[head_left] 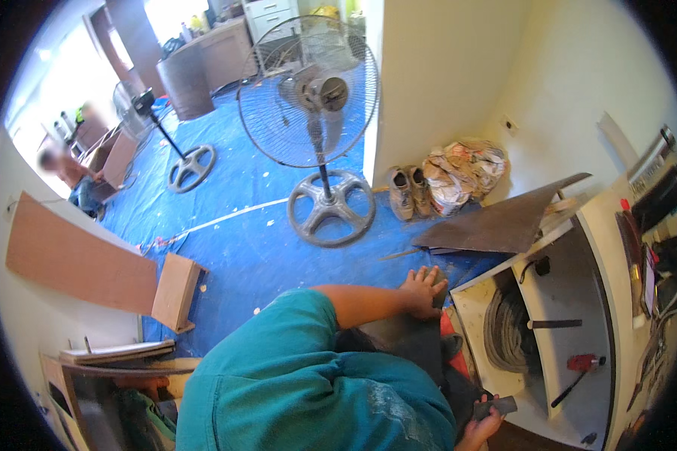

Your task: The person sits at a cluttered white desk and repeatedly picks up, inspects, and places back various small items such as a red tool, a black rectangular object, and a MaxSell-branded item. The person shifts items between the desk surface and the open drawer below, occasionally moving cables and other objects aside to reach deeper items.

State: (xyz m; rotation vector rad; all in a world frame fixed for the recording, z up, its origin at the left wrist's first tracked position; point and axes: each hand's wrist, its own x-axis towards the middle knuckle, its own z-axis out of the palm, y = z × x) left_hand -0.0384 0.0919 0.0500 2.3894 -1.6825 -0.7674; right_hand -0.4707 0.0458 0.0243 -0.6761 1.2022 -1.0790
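My left arm reaches out to the right from a teal sleeve. At its end my left hand (423, 292) lies with fingers spread on the far end of a dark flat sheet or panel (406, 342); part of the sheet is hidden under my arm and body. Lower down, my right hand (483, 427) has its fingers closed round a small flat grey block (496, 408). That block is beside the dark panel and close to the open light-coloured cabinet (470, 301). Something red (459, 361) shows between the panel and the cabinet.
Inside the cabinet are a coiled hose or cable (508, 331) and a red-headed brush (581, 363). A brown board (504, 225) leans behind it. Shoes (409, 193), a sack (462, 177) and a standing fan (327, 188) are beyond. Another person (75, 177) crouches far left.
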